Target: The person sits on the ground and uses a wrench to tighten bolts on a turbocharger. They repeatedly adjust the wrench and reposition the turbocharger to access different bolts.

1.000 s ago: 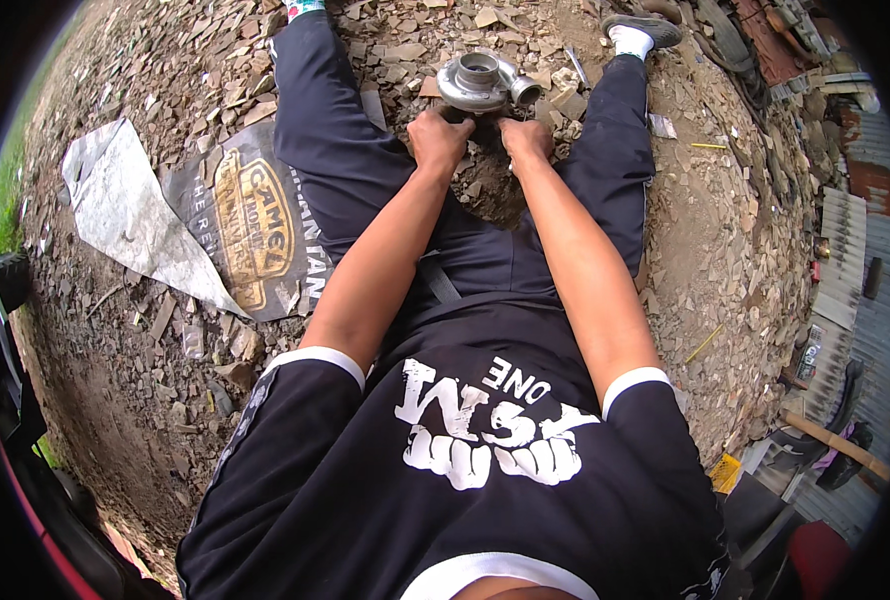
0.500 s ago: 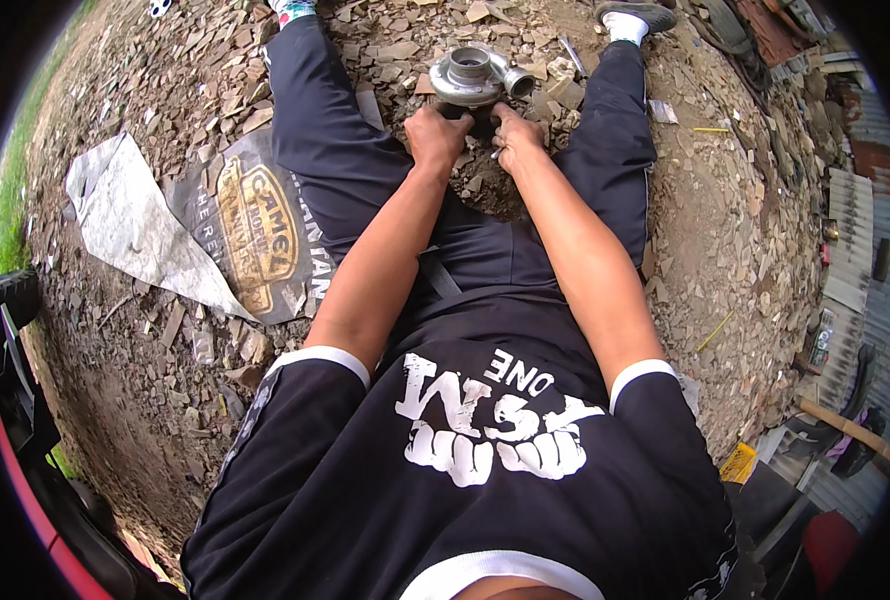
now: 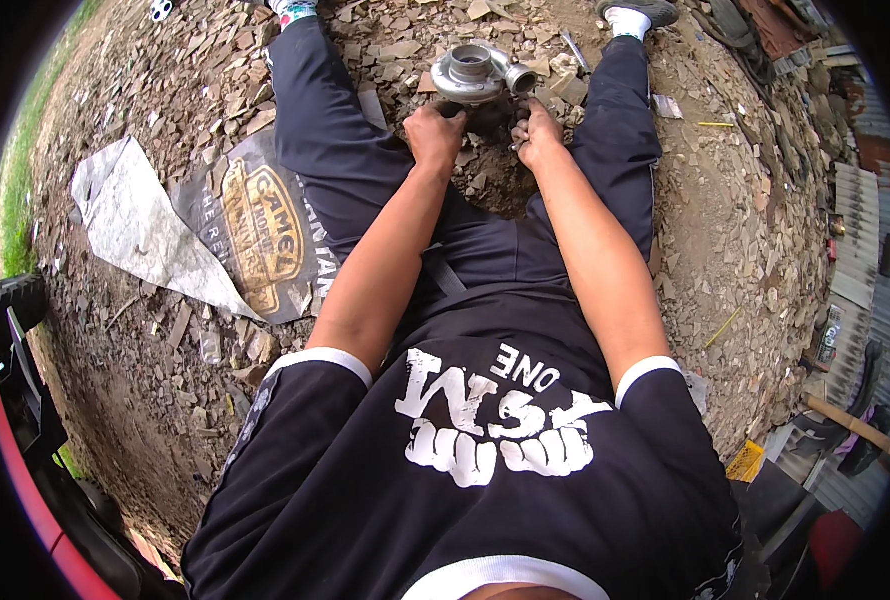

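Observation:
A silver-grey turbocharger (image 3: 467, 88) stands between my outstretched legs, its round opening facing up and its outlet pipe pointing right. My left hand (image 3: 433, 137) is closed on the near left underside of it, the thumb along the dark lower part. To the right, below the outlet pipe, my right hand (image 3: 539, 136) is closed with curled fingers close to the dark lower housing. A small thing seems to be in those fingers, too small to tell. The turbocharger's underside is shadowed and partly hidden by my hands.
Broken stone chips (image 3: 205, 80) cover the ground. A metal tool (image 3: 574, 50) lies beyond the turbocharger, near my right leg. Left of my legs is a dark printed sheet (image 3: 285, 220) with a torn white piece (image 3: 145, 225). Corrugated metal sheets (image 3: 855, 230) line the right side.
My right hand has shifted right and slightly up, away from the middle underside to below the outlet pipe. My left hand keeps its hold, and the turbocharger stays nearly in place.

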`<state>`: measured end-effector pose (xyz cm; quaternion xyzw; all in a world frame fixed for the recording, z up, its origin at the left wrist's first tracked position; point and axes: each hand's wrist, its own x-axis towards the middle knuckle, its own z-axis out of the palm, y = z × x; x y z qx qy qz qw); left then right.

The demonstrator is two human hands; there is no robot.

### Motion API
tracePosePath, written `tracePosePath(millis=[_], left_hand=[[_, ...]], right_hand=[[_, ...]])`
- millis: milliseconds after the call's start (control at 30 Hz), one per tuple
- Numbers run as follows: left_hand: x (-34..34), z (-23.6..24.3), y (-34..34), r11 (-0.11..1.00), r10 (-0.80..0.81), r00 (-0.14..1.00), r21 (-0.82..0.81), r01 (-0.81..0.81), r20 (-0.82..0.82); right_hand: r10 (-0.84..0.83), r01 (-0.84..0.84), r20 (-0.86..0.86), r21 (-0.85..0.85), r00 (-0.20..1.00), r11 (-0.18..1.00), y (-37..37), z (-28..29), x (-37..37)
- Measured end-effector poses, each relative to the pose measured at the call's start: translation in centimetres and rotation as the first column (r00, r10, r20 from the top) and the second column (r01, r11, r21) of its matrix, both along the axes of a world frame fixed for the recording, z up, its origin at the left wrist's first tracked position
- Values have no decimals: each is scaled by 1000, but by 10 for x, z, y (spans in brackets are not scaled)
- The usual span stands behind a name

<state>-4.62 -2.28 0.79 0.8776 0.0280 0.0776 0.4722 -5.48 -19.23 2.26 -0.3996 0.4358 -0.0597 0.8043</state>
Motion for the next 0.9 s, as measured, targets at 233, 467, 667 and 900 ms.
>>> tracePosePath(millis=[233, 467, 667, 900], left_hand=[[-4, 7, -6, 998, -39, 999, -49, 39, 11], [-3, 8, -7, 999, 15, 1000, -40, -14, 18], [-8, 18, -13, 990, 141, 990, -26, -141, 25], [-7, 14, -8, 997, 5, 1000, -74, -5, 5]], right_hand=[[3, -4, -28, -32, 1000, 999, -1, -5, 0], [-17, 17, 36, -15, 999, 1000, -4, -15, 1], [-18, 19, 49, -21, 999, 1000, -4, -17, 1], [-8, 8, 11, -39, 1000, 999, -6, -17, 2]])
